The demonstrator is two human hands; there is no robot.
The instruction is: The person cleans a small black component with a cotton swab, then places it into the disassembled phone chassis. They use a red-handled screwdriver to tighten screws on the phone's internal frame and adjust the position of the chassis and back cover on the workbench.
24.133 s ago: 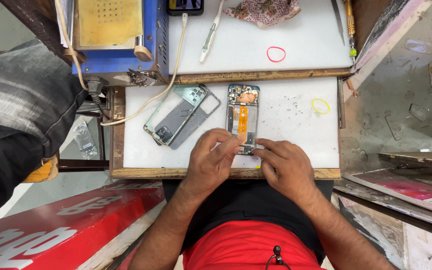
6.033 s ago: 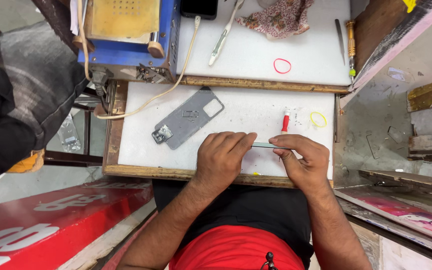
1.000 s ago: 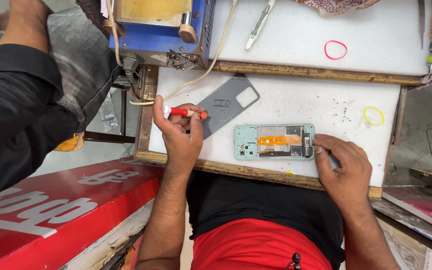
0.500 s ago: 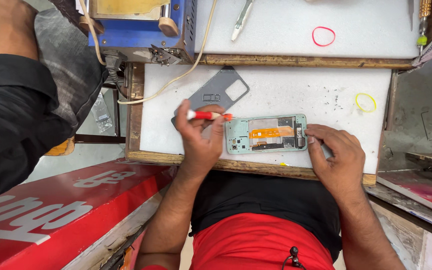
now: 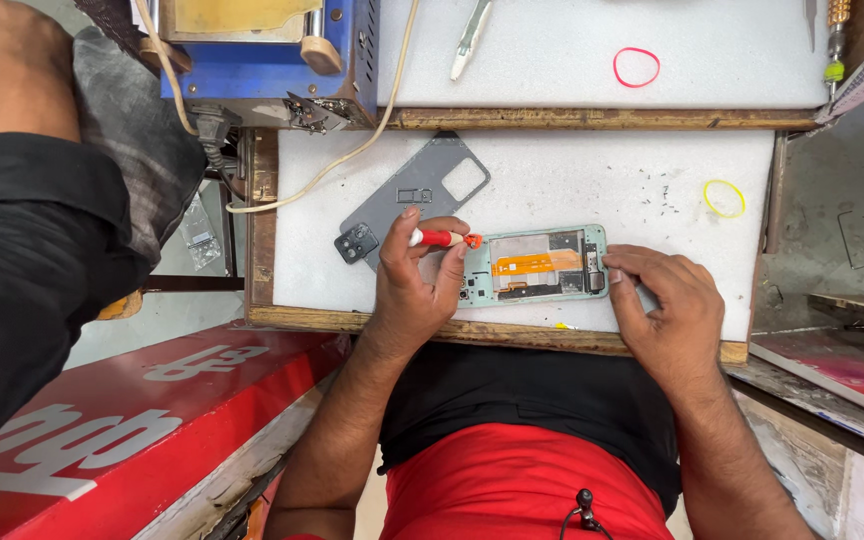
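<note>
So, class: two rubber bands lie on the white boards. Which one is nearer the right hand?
The yellow band, on the same near board as the right hand. The red band lies on the far board, beyond the wooden strip.

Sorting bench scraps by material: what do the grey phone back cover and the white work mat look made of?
Grey phone back cover: probably matte plastic, thin with moulded camera cutouts and no glare. White work mat: apparently foam or soft plastic sheet, dull, scuffed and speckled with dark marks.
</note>
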